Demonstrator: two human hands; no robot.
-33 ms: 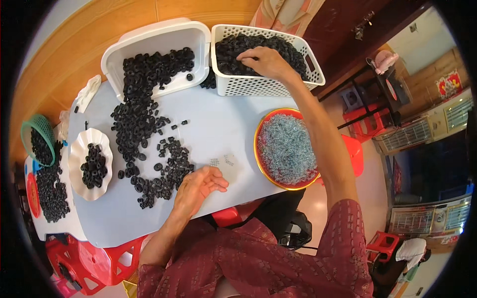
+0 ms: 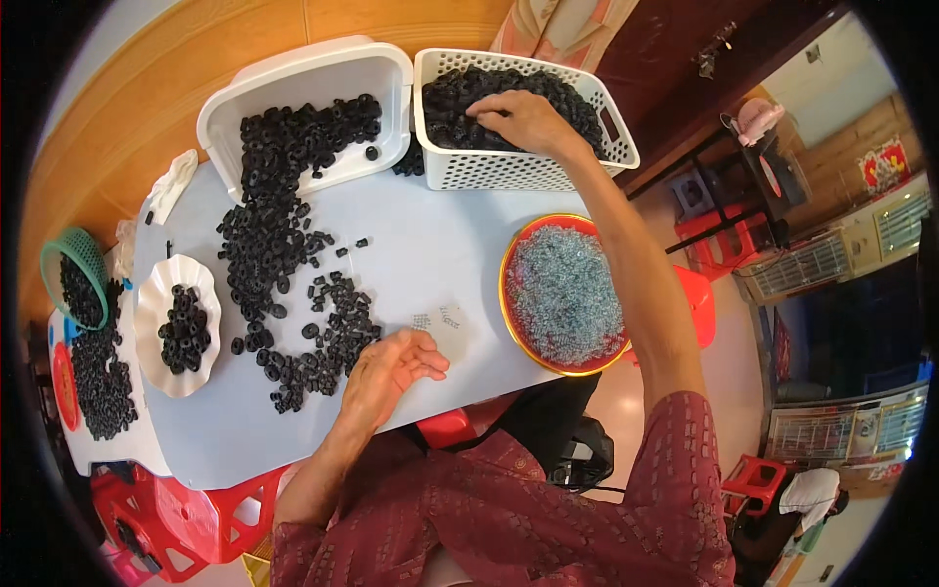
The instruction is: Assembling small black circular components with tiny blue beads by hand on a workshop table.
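Note:
My right hand (image 2: pixel 523 119) reaches over the white perforated basket (image 2: pixel 509 174), at the top of its heap of small black ring-like pieces (image 2: pixel 460 103). Its fingers are stretched out and the thumb stands a little apart, with nothing visible between them. My left hand (image 2: pixel 393 374) rests by the table's near edge, fingers loosely bent and apart, holding nothing that I can see. Beside it lie a small clear plastic piece with dark print (image 2: pixel 445 328) and a spread of black cylindrical and ring-shaped pieces (image 2: pixel 347 323). The right forearm passes over a red, gold-rimmed tray (image 2: pixel 523 347) heaped with small clear bluish pieces (image 2: pixel 565 293).
A tilted white tub (image 2: pixel 210 127) spills black pieces onto the pale table (image 2: pixel 421 235). At left stand a scalloped white dish (image 2: pixel 152 293) with black pieces, a green basket (image 2: pixel 93 249) and a white cloth (image 2: pixel 174 186). Red stools (image 2: pixel 201 514) are below the table edge.

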